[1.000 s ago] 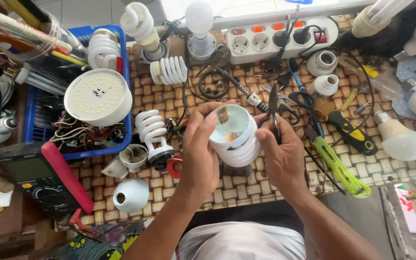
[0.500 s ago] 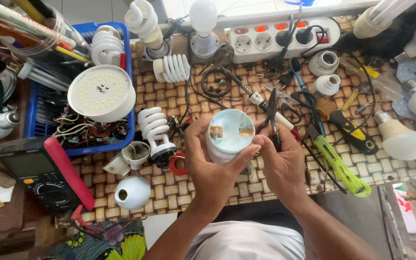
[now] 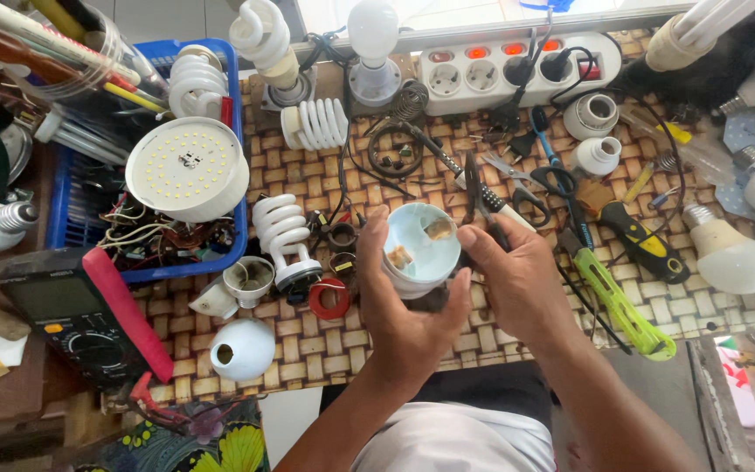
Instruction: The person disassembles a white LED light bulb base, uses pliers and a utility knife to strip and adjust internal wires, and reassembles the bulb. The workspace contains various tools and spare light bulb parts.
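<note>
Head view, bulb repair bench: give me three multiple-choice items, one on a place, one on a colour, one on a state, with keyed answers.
1. Where does the round LED panel lie?
A. on the blue basket
B. on the power strip
C. on the multimeter

2. What colour is the long handle of the tool lying right of the right hand?
A. red
B. light green
C. white

3. What does the left hand hold?
A. a closed bulb
B. nothing
C. an open bulb housing

Answers: 1 A, the panel rests over the basket's rim. 2 B, its handle is bright light green. 3 C, the housing's hollow inside faces the camera.
</note>
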